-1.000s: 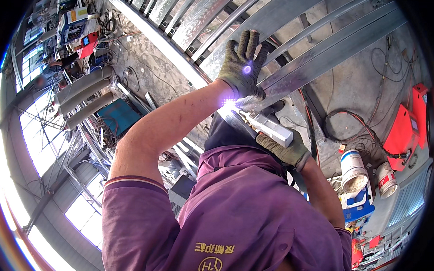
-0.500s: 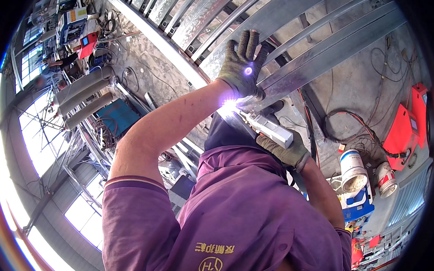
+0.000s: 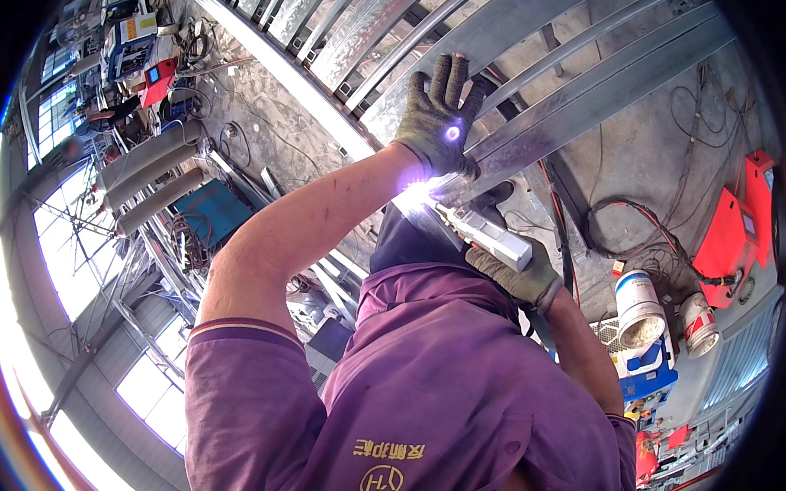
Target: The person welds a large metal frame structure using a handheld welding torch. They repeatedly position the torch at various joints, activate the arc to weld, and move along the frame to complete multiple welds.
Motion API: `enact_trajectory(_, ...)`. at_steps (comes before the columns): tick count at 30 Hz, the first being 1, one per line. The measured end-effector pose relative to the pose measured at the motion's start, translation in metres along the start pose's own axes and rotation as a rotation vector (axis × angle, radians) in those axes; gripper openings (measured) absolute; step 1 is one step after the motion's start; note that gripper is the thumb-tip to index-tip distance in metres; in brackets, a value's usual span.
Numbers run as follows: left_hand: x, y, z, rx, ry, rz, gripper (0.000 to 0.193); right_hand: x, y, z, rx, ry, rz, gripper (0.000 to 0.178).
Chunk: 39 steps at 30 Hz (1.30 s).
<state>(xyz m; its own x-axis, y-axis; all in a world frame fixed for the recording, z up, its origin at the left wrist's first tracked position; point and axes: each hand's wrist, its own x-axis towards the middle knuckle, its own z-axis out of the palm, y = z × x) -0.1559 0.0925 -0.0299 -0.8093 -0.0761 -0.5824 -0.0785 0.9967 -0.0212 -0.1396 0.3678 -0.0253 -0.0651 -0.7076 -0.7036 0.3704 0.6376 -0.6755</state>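
My left hand [image 3: 436,123], in a dark grey-green work glove, lies on a wide flat metal slat [image 3: 524,40] with its fingers stretched out. Gripped in my gloved right hand [image 3: 528,280] is a silver-white handheld welding torch [image 3: 492,239]. Its nozzle points up and left toward a glaring white-violet weld spot [image 3: 417,193], close below my left wrist. The glare hides the joint itself. Several parallel metal slats and square tubes run into a long metal rail [image 3: 292,89], forming a frame.
Red machines [image 3: 729,247] with coiled cables [image 3: 639,215] stand on the floor at the right. Nearer are two white buckets [image 3: 639,306] and a blue-and-white unit [image 3: 649,375]. At the left lie a teal box [image 3: 214,213], grey cylinders [image 3: 152,172] and metal lengths.
The torch and my right hand have shifted very slightly to the right. The weld spot still glows at nearly the same place, and my left hand stays put.
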Motion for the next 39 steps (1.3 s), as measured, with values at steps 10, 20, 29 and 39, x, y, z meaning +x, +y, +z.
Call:
enact_trajectory(10,0.0,0.003,-0.001,-0.001,-0.004,0.005,0.134,-0.005,0.01,0.002,0.111,0.018,0.001,0.042)
enact_trajectory(20,0.002,0.002,-0.001,-0.005,-0.002,0.004,0.133,-0.008,0.004,0.0,0.163,0.009,0.022,0.045)
enact_trajectory(29,0.003,0.005,-0.002,-0.022,-0.01,0.004,0.134,-0.006,0.033,0.003,0.452,-0.019,0.056,0.046)
enact_trajectory(39,0.005,0.005,0.0,-0.006,-0.008,0.005,0.133,-0.014,0.014,-0.003,0.134,0.006,0.064,0.045)
